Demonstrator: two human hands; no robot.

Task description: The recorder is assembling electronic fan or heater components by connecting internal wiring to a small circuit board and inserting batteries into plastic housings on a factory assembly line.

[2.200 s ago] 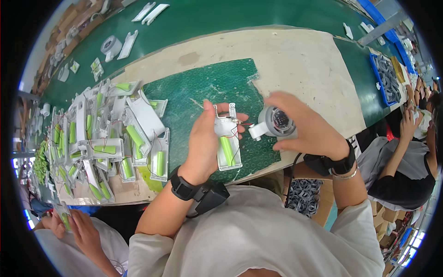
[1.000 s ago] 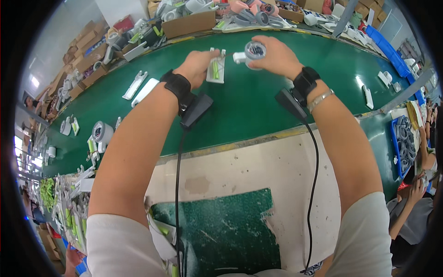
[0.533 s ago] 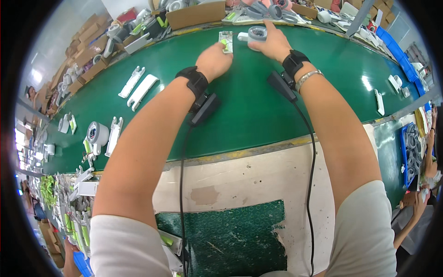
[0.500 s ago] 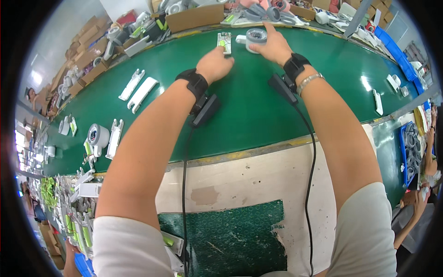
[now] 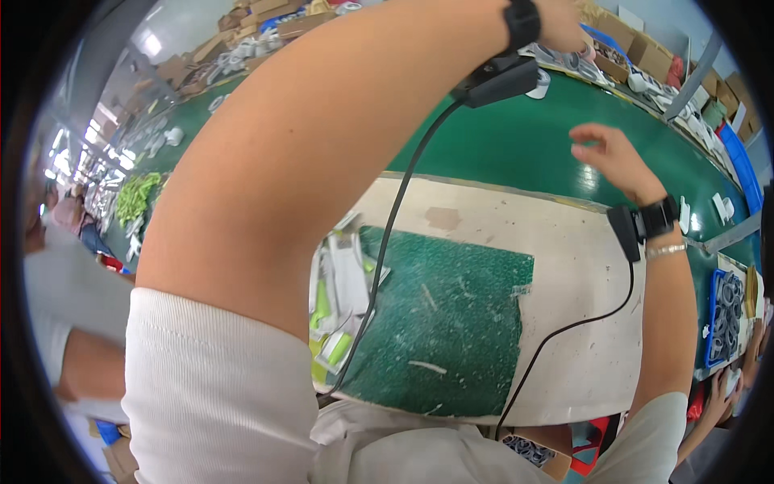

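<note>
My left arm stretches across the green belt to its far side. At the top edge of the view, my left hand is beside the pile of parts; its fingers are mostly hidden, so any hold is unclear. A white round part stands on the belt just below that hand, partly covered by the black device on my left wrist. My right hand hovers over the belt on the right, open, thumb and fingers apart, with nothing in it. It wears a black wrist strap with a cable.
Cardboard boxes and loose parts line the far edge. At right stands a blue tray of grey rings. White and lime-green parts lie beside the green mat in front of me. Two cables run over the pale worktop. A person's arm is at left.
My view has swung, shifting the scene. The left hand has moved from the rectangular part to the far edge pile. My right hand has left the round grey-and-white part and drawn back to the right.
</note>
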